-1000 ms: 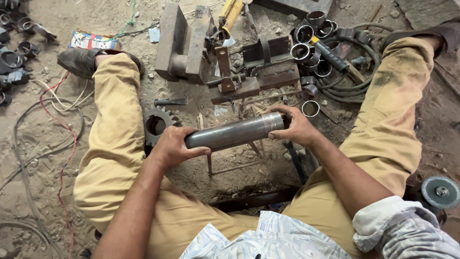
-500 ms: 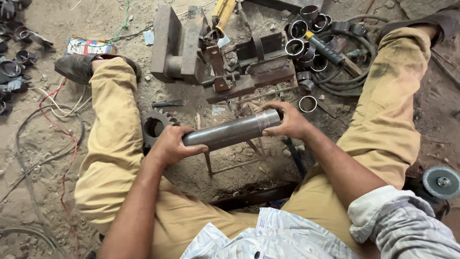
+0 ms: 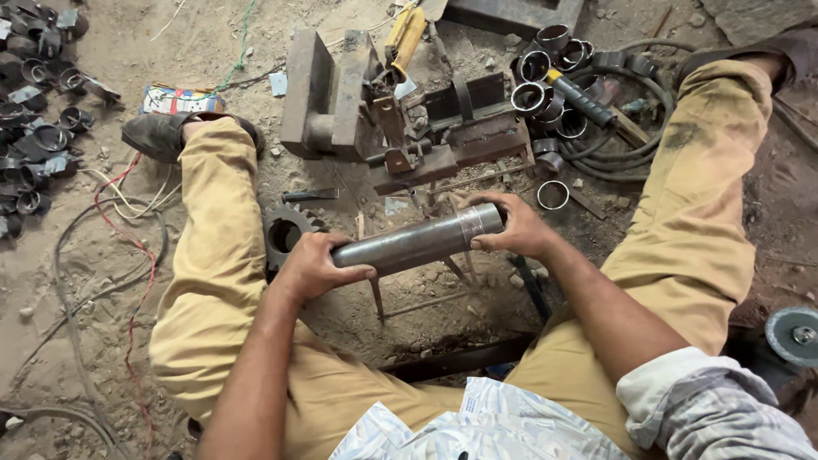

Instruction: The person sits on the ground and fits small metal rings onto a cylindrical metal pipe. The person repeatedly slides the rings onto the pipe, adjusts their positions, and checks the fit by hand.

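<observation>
- Grey steel is the material in hand: a steel tube (image 3: 416, 244) is held level in the air between the knees of a seated person, just above the dusty ground and in front of a metal jig.
- The left hand (image 3: 311, 268) is closed around the darker, lower end of the tube, fingers wrapped over it and the thumb on top.
- The right hand (image 3: 511, 226) is closed on the brighter, machined end, which sits a little higher, and the fingertips cover the rim there.
- To do this well, I judge both grips should remain firm and near the ends, so the tube does not roll or tip; the fingers of the right hand should stay off the sharp edge of the rim.
- Directly beyond the hands stands the heavy jig (image 3: 400, 128) of rusty plates and blocks, with a yellow-handled tool (image 3: 406, 36) lying on top of it.
- A gear wheel (image 3: 285, 232) lies on the ground just beside the left hand, partly hidden by the left leg.
- To the right of the jig is a heap of short metal rings (image 3: 545, 72) with a coil of dark hose (image 3: 626, 162); one loose ring (image 3: 552, 194) lies apart, near the right hand.
- The floor (image 3: 85, 281) is bare earth with dust, red and pale wires (image 3: 128, 221) and more small metal parts (image 3: 34, 145) at the far left.
- A grinder disc (image 3: 792, 335) shows at the right edge, beside the right leg.
</observation>
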